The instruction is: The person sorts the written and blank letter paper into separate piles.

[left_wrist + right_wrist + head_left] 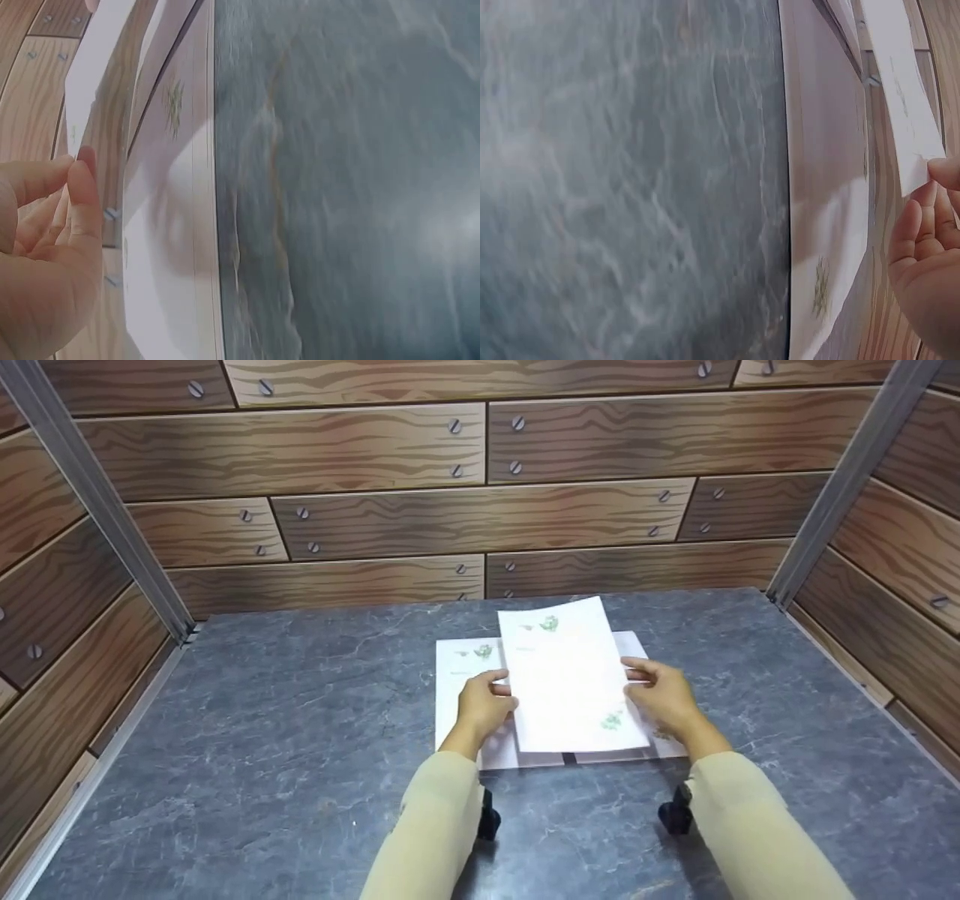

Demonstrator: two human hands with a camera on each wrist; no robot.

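Observation:
Both hands hold up a white sheet of paper (570, 682) with small green plant prints near its top and lower right corner. My left hand (484, 706) pinches its left edge between thumb and fingers; in the left wrist view the left hand (52, 247) has the edge at its fingertips. On the opposite edge, my right hand (664, 694) pinches the sheet, thumb in front, as the right wrist view shows with the right hand (930, 255). Beneath lie white pages (459, 690) with similar green prints, largely covered by the raised sheet. A dark strip (570, 758) shows between them at the near edge.
The pages lie on a dark grey marbled tabletop (300, 750). Wood-plank-patterned walls (480, 517) close off the back and both sides, with metal posts (840, 487) at the rear corners. Black devices (677, 810) sit at both wrists.

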